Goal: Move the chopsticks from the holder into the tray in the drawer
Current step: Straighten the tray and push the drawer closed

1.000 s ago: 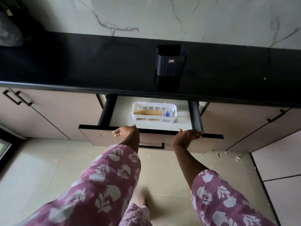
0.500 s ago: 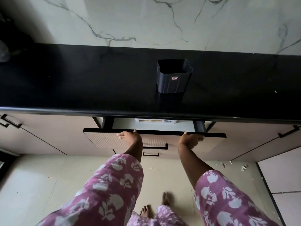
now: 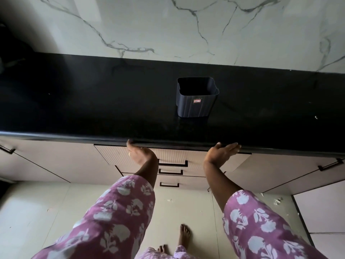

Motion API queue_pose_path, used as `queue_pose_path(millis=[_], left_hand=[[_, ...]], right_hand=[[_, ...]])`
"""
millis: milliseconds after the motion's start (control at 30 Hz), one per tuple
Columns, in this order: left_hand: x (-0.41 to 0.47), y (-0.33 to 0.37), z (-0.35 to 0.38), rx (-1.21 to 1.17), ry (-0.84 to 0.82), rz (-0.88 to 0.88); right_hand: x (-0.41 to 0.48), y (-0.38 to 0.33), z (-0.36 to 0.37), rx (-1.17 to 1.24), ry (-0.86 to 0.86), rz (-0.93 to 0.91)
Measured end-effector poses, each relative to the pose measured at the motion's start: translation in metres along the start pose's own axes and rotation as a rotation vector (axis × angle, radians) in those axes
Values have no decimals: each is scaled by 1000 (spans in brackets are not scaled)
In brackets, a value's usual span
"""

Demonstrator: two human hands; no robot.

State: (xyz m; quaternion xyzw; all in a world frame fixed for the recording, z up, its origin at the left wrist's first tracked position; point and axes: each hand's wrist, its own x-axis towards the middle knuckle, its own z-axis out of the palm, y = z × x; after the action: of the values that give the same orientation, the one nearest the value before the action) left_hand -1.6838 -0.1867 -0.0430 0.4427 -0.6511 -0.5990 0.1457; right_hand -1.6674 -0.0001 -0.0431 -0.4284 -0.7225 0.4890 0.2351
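A dark square holder (image 3: 197, 98) stands upright on the black counter (image 3: 93, 109), with nothing showing inside it. Below the counter edge the top drawer front (image 3: 173, 156) sits flush with the cabinets. My left hand (image 3: 140, 156) presses flat on the drawer front at its left part, fingers straight. At the right part my right hand (image 3: 223, 152) lies flat against it, fingers stretched toward the counter edge. The tray and the chopsticks are hidden inside the drawer.
Two more drawers with black handles (image 3: 170, 171) lie under the top one. Cabinet doors with black handles (image 3: 330, 165) flank the drawers. A marble wall (image 3: 168, 25) rises behind the counter. My bare feet (image 3: 183, 234) stand on the pale floor, with small debris at the right.
The drawer slid from half open to fully shut under both hands. The tray with the chopsticks went out of sight beneath the counter.
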Motion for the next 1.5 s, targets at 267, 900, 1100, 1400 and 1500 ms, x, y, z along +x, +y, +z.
queue_pose_path(millis=[267, 900, 1100, 1400, 1500], left_hand=[[-4, 76, 59, 83, -285, 473], [-13, 120, 137, 127, -729, 268], [11, 131, 127, 109, -663, 329], [24, 124, 106, 111, -586, 326], [25, 125, 100, 116, -574, 321]], right_hand=[[55, -77, 17, 36, -178, -214], [75, -135, 63, 156, -257, -28], [55, -144, 77, 122, -267, -33], [33, -148, 82, 68, -332, -68], [29, -151, 81, 45, -363, -62]])
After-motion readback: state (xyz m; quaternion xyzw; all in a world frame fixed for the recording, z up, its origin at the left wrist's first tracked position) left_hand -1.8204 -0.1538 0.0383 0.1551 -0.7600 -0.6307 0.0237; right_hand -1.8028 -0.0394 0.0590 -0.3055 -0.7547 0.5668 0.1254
